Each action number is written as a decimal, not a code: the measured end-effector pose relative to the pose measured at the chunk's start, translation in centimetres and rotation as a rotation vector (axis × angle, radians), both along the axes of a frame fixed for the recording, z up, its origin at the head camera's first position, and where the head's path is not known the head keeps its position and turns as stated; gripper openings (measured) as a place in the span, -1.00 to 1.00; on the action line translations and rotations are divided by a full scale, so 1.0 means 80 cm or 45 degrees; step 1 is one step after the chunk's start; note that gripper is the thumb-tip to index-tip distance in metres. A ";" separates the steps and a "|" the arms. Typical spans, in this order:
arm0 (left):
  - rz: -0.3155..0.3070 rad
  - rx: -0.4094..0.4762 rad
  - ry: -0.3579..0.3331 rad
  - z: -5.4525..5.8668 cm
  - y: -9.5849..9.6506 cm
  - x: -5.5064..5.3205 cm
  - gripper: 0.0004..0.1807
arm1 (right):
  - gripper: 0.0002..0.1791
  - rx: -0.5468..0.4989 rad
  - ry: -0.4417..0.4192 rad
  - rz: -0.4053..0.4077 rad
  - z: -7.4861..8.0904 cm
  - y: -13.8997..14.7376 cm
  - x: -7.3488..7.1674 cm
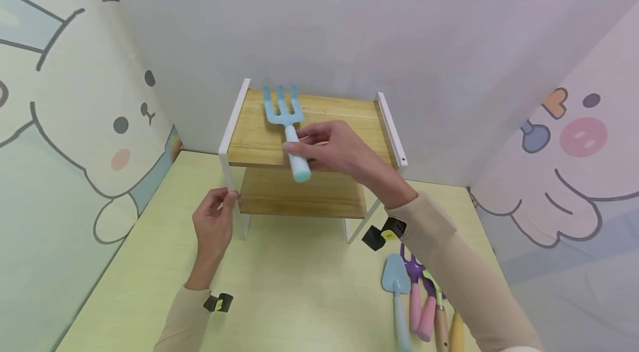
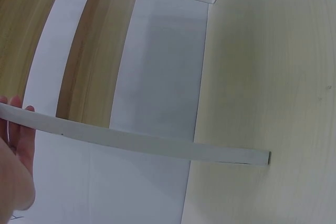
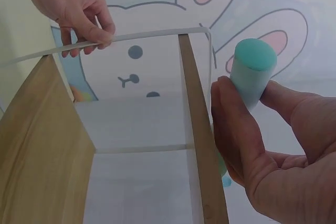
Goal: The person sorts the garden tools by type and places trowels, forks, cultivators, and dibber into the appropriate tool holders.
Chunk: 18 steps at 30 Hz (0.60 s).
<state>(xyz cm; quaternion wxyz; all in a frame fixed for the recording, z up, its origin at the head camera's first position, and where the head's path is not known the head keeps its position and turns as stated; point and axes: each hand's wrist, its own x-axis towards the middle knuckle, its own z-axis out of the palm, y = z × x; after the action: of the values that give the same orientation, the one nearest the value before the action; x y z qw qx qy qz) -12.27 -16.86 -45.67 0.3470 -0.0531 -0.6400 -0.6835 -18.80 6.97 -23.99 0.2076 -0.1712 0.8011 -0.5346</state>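
My right hand (image 1: 339,147) pinches the pale blue handle of a hand fork (image 1: 285,117) between thumb and fingers. The fork lies over the upper wooden board (image 1: 349,119) of a two-tier shelf in the head view, tines pointing at the back wall. Its handle end (image 3: 254,59), with a teal cap, sticks up from the fingers in the right wrist view. At the shelf's left side, my left hand (image 1: 214,219) holds the white metal frame (image 2: 131,141) with thumb and fingers. The lower board (image 1: 304,194) shows beneath the upper one.
On the table's right lie several garden tools: a light blue trowel (image 1: 395,274), a purple fork (image 1: 414,270) with a pink handle, and others with pink, wooden and yellow handles, partly under the right sleeve. Cartoon-printed walls (image 1: 324,19) enclose the table's back and sides.
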 end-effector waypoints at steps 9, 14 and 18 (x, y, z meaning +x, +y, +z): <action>-0.037 0.035 0.039 -0.002 0.001 -0.001 -0.87 | -0.53 0.048 0.004 0.032 0.005 -0.010 -0.006; -0.038 0.030 0.041 -0.003 0.001 -0.002 -0.88 | -0.56 0.031 0.019 0.031 0.006 -0.015 -0.007; -0.017 0.017 0.025 -0.005 0.000 -0.002 -0.91 | -0.53 0.044 0.045 0.016 0.008 -0.022 -0.009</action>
<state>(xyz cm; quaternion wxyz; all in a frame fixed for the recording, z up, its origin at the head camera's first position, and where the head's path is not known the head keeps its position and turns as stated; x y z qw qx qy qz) -12.45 -16.87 -46.07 0.3489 -0.0617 -0.6317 -0.6895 -19.49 5.20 -23.39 0.1997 -0.1818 0.8127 -0.5163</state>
